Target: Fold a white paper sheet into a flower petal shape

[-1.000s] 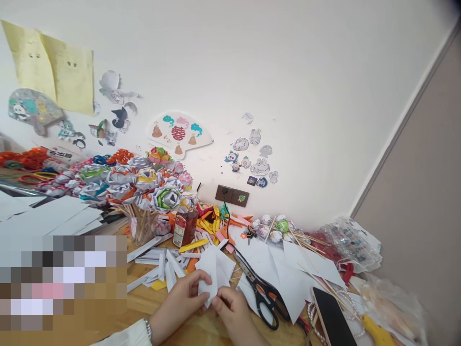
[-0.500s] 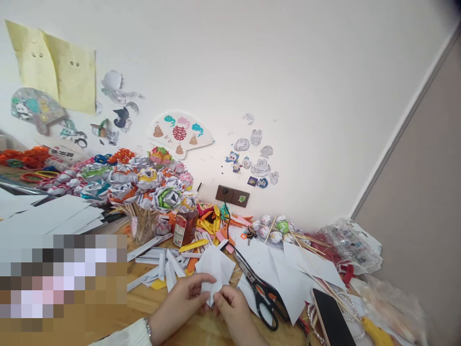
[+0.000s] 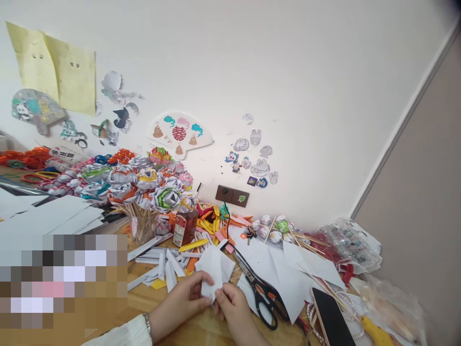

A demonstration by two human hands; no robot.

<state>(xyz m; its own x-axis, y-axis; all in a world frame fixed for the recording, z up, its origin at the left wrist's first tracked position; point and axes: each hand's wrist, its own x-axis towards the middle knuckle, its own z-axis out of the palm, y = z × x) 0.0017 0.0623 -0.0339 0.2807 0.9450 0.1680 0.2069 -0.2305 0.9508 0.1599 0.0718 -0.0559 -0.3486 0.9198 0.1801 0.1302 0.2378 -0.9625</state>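
Note:
Low in the middle of the view, my left hand (image 3: 180, 302) and my right hand (image 3: 232, 307) meet over the wooden table (image 3: 151, 300). Both pinch the lower end of a folded piece of white paper (image 3: 213, 269), which fans upward from my fingers. My left thumb presses on the paper's left edge and my right fingertips close on its bottom corner. A watch or bracelet shows at my left wrist, next to a white sleeve.
Black-handled scissors (image 3: 261, 290) lie just right of my hands on white paper sheets (image 3: 288, 274). A black phone (image 3: 333, 317) lies further right. Behind stand a bunch of paper flowers on sticks (image 3: 144, 185), a small carton (image 3: 182, 229), coloured paper strips (image 3: 169, 264) and plastic bags (image 3: 351, 242).
My hands have stayed in place, with small finger shifts on the folded paper; the paper's top has tilted slightly. The view has barely moved.

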